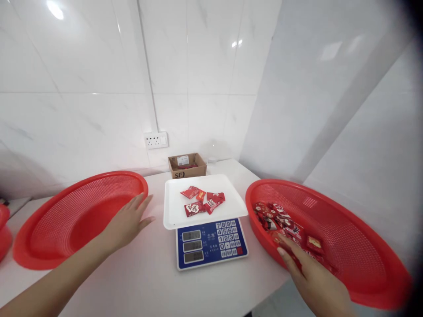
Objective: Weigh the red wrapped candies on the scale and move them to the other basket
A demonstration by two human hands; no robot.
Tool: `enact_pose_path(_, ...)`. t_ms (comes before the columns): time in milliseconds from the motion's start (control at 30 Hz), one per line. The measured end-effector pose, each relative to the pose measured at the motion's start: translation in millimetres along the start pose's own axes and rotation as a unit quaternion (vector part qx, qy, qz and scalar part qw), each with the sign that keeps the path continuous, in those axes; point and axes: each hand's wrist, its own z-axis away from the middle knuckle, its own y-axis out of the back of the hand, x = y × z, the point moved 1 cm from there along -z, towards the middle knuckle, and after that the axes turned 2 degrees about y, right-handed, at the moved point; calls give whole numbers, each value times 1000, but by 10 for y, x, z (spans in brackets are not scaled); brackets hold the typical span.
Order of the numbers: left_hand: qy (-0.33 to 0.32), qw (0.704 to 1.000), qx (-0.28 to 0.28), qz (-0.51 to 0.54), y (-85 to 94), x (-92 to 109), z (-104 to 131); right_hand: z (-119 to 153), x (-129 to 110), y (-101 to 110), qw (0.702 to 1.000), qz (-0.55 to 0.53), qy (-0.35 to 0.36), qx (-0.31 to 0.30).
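My left hand (127, 222) hovers over the right side of the left red plastic basket (53, 211), empty, its fingers spread. In the right red basket (360, 268), my right hand (310, 273) reaches in over the near rim. Its thumb and fingers close around a red packet, partly hidden by the hand. Beside it lies a pile of small red wrapped packets (280, 218). Between the baskets stands a blue and white digital scale (211, 244). On its white tray (178, 185) rest several red packets (194, 208), some overlapping.
A small open cardboard box (187, 166) with something red inside stands behind the scale. Behind the white table (145, 286) is a tiled wall with a power socket (156, 140). Another red basket (4, 229) shows at the left edge.
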Motion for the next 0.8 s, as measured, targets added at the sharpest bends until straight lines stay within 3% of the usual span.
enact_pose_path(167,-176,973,-133,67,109,722,-479,5,-23,-12,1000,28,-14,-4)
enact_pose_path(333,-221,961,-152,63,-102,1183,-947,18,-49,-1,1000,29,-7,8)
enact_pose_path(500,-244,963,-107,45,-264,1333,-1109,61,-58,-13,997,44,31,48)
enact_pose_path(800,-221,972,-56,57,-242,1321,-1107,40,-75,-21,998,44,13,40)
